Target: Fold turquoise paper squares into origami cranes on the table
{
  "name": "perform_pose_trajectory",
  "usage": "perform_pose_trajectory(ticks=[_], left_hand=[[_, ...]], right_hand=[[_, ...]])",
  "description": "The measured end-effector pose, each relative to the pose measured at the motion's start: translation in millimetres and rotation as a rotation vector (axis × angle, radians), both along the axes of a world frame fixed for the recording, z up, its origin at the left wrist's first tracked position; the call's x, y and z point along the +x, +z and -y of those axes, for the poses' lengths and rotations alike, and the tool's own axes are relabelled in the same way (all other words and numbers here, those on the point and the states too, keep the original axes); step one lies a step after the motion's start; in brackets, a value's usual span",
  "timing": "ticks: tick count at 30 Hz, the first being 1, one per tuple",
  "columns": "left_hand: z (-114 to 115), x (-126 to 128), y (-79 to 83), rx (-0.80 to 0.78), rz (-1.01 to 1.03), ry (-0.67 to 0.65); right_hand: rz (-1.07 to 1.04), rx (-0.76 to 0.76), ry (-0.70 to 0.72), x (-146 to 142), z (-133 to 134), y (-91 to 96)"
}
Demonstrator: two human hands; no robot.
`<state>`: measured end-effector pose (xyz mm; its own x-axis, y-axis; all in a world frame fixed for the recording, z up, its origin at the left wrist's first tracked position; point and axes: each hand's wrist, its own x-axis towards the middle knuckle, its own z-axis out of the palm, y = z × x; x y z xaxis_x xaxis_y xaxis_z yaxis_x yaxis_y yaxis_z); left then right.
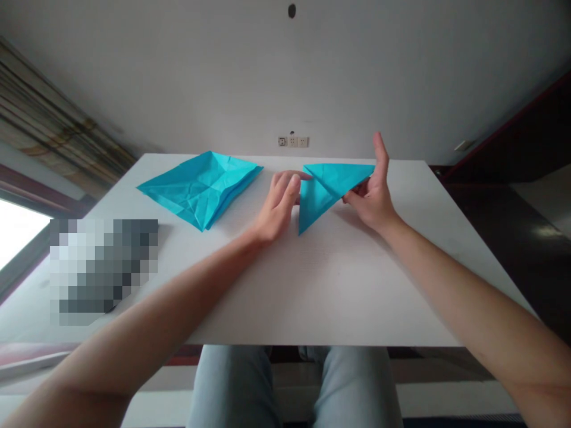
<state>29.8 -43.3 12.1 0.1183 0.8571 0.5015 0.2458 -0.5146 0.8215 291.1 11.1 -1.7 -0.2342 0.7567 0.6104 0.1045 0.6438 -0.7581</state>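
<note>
A bright blue sheet of paper folded into a triangle (pixel 332 185) is between my two hands above the table, one point hanging down at its left. My left hand (pixel 280 205) is at its left edge, with a finger over the front near the upper left corner; the other fingertips are partly hidden. At the lower right edge, my right hand (pixel 375 199) grips the paper, one finger sticking straight up beside the right corner. To the left of my left hand lies a second blue folded paper (pixel 200 187), kite-shaped, creased and layered, which neither hand touches.
The white table (pixel 285 297) runs to the wall, where several sockets (pixel 293 142) sit just past its far edge. A pixelated grey object (pixel 104 270) is on the left side. A curtain (pixel 62 113) hangs at the left; my legs (pixel 236 386) are under the near edge.
</note>
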Motion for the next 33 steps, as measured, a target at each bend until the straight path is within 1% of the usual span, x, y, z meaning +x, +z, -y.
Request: perform_pose_trajectory(ticks=[3, 5, 8, 13, 16, 20, 22, 27, 30, 33], left_hand=[[-8.5, -0.8, -4.1, -0.093, 0.11, -0.057], [-13.3, -2.3, -5.9, -0.085, 0.161, -0.064], [-15.7, -3.0, -6.9, -0.064, 0.217, -0.106], [-12.5, 1.1, -5.0, -0.156, 0.305, -0.23], [-9.3, 3.1, 0.3, -0.208, 0.286, -0.25], [-3.6, 4.6, 8.6, -0.237, 0.246, -0.292], [-1.6, 5.3, 10.8, -0.257, 0.243, -0.32], [-0.5, 5.5, 11.1, -0.343, 0.303, -0.34], [0.9, 5.6, 11.9, -0.403, 0.277, -0.392], [1.7, 6.4, 11.4, -0.414, 0.251, -0.392]], right_hand=[[0.008, -0.064, 0.047, -2.7, 5.1, -2.1], [0.001, -0.11, 0.053, -4.5, 8.8, -1.6], [-0.038, -0.182, 0.025, -3.3, 8.5, 0.3], [-0.111, -0.242, -0.008, -0.7, 0.2, 3.8], [-0.102, -0.251, -0.007, -7.8, 5.9, 9.6], [-0.017, -0.282, 0.016, -18.8, 20.1, 16.9], [0.023, -0.291, -0.008, -20.8, 23.5, 18.5], [0.091, -0.293, -0.075, -21.0, 23.4, 21.8], [0.177, -0.264, -0.139, -20.2, 22.4, 24.7], [0.164, -0.245, -0.199, -18.3, 22.2, 25.7]])
